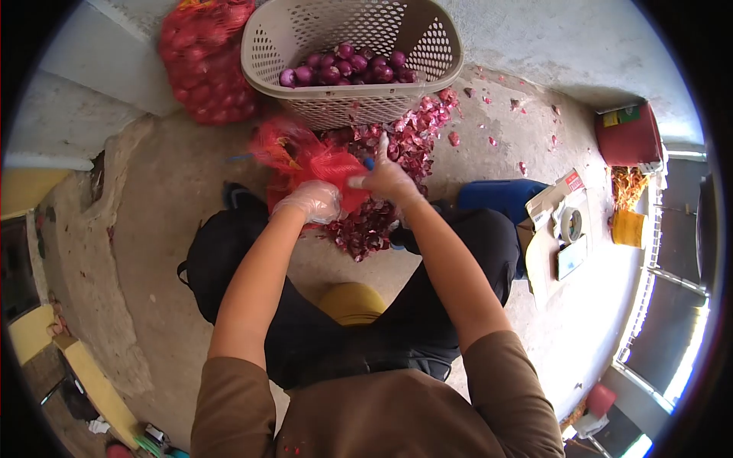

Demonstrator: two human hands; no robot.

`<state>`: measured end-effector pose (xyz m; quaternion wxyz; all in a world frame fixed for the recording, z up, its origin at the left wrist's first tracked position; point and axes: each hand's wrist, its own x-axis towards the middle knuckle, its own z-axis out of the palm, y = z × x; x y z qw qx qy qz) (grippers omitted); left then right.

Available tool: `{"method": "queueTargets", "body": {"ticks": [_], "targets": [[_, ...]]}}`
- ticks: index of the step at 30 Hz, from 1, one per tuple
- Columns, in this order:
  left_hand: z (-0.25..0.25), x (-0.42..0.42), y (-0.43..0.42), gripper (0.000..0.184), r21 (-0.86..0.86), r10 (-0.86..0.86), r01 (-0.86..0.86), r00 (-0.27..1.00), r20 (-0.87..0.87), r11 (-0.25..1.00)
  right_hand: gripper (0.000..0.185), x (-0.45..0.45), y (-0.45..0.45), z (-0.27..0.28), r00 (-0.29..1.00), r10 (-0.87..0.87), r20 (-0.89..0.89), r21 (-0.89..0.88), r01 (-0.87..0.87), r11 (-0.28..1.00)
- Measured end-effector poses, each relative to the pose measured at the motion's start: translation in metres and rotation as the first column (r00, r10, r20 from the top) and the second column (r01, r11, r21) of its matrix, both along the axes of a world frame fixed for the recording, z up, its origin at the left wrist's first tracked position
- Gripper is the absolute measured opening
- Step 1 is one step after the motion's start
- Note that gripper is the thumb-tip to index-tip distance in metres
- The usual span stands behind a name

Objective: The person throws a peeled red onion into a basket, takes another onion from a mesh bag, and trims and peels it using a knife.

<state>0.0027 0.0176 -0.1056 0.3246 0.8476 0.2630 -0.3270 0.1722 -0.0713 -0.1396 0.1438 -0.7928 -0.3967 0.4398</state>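
Note:
My left hand (314, 202), in a clear plastic glove, is closed on the lower part of a red mesh bag (324, 169). The bag is partly blurred and spreads between my knees and the basket. My right hand (388, 179), gloved too, is beside the bag's right edge with its thumb and fingers apart, one finger pointing at the basket. Under and around the bag lies a heap of red onion skins (416, 145). Beyond it, a beige perforated basket (347, 93) holds several purple onions (345, 67).
A full red mesh sack of onions (202, 65) stands left of the basket. On the right are a blue container (496, 195), cardboard (544, 263) with a roll of tape (570, 225) and a phone-like object (572, 258), and a red bin (628, 137). Loose skins dot the floor.

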Motion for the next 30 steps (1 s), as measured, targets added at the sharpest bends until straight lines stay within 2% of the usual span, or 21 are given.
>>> {"method": "queueTargets", "body": {"ticks": [1,3,4,5,7,8,9,10,11,12,13,14,16,17,20,22,23,25,26,28,30], "targets": [[0.004,-0.001,0.001,0.043,-0.013,0.004,-0.005,0.997,-0.075,1.000,0.121,-0.005,0.005,-0.011,0.996,0.047,0.069,-0.104,-0.040,0.994],[0.013,-0.005,0.002,0.040,-0.043,0.011,-0.021,0.974,-0.228,0.999,0.115,-0.009,0.007,-0.024,0.996,0.073,0.051,-0.074,-0.070,0.995],[-0.001,-0.012,0.004,0.043,-0.153,0.150,-0.189,0.960,-0.235,0.970,0.113,-0.012,0.007,-0.024,0.995,0.087,0.041,-0.062,-0.084,0.995],[-0.029,-0.024,0.011,0.047,-0.257,0.282,-0.345,0.925,-0.254,0.903,0.104,-0.014,0.007,-0.023,1.000,0.000,-0.004,0.017,0.000,1.000],[-0.063,-0.037,0.020,0.055,-0.435,0.509,-0.605,0.796,-0.327,0.667,0.093,-0.017,0.011,0.007,0.949,-0.092,-0.302,0.103,0.128,0.986],[-0.070,-0.038,0.019,0.055,-0.218,0.510,-0.548,0.835,-0.209,0.808,0.088,-0.021,0.012,0.025,0.888,-0.121,-0.444,0.130,0.197,0.972],[-0.068,-0.034,0.016,0.056,0.028,0.479,-0.479,0.873,-0.091,0.877,0.084,-0.027,0.014,0.040,0.851,-0.091,-0.517,0.193,0.220,0.956],[-0.066,-0.029,0.011,0.056,0.282,0.414,-0.400,0.910,0.009,0.872,0.081,-0.036,0.013,0.054,0.808,-0.058,-0.587,0.250,0.249,0.936],[-0.064,-0.022,0.007,0.056,0.523,0.319,-0.315,0.944,0.086,0.792,0.078,-0.045,0.013,0.068,0.760,-0.021,-0.650,0.304,0.285,0.909],[-0.065,-0.020,0.002,0.057,0.720,0.189,-0.222,0.974,0.127,0.658,0.076,-0.054,0.011,0.084,0.719,-0.041,-0.694,0.208,0.255,0.944],[-0.065,-0.019,-0.004,0.057,0.879,0.086,-0.157,0.987,0.132,0.451,0.076,-0.068,0.006,0.084,0.684,0.034,-0.729,0.295,0.268,0.917],[-0.069,-0.019,-0.014,0.057,0.951,0.011,-0.154,0.988,0.157,0.266,0.076,-0.078,0.002,0.083,0.647,0.117,-0.754,0.382,0.286,0.879],[-0.074,-0.026,-0.032,0.057,0.965,0.010,-0.189,0.982,0.191,0.182,0.078,-0.084,-0.002,0.100,0.557,0.065,-0.828,0.237,0.243,0.941],[-0.077,-0.031,-0.036,0.057,0.963,0.020,-0.209,0.978,0.208,0.170,0.079,-0.086,-0.003,0.108,0.514,0.032,-0.857,0.164,0.214,0.963],[-0.093,-0.047,-0.022,0.057,0.922,0.218,-0.262,0.955,0.204,0.285,0.084,-0.096,-0.006,0.119,0.458,0.191,-0.868,0.379,0.363,0.851],[-0.098,-0.051,-0.016,0.056,0.897,0.289,-0.292,0.937,0.198,0.331,0.085,-0.096,-0.015,0.145,0.352,0.149,-0.924,0.230,0.203,0.952],[-0.099,-0.055,-0.017,0.056,0.887,0.325,-0.310,0.925,0.197,0.342,0.083,-0.095,-0.019,0.160,0.281,0.102,-0.954,0.160,0.191,0.969],[-0.101,-0.055,-0.014,0.056,0.866,0.361,-0.332,0.912,0.194,0.374,0.083,-0.100,-0.026,0.163,0.202,0.161,-0.966,0.211,0.262,0.942],[-0.100,-0.056,-0.014,0.056,0.852,0.383,-0.348,0.903,0.193,0.391,0.084,-0.103,-0.027,0.155,0.206,0.267,-0.941,0.325,0.347,0.880],[-0.098,-0.057,-0.017,0.056,0.812,0.376,-0.379,0.901,0.216,0.444,0.085,-0.104,-0.032,0.155,0.217,0.353,-0.910,0.413,0.421,0.808],[-0.094,-0.066,-0.032,0.056,0.763,0.354,-0.396,0.906,0.232,0.511,0.086,-0.103,-0.038,0.164,0.207,0.317,-0.926,0.376,0.413,0.830]]}}
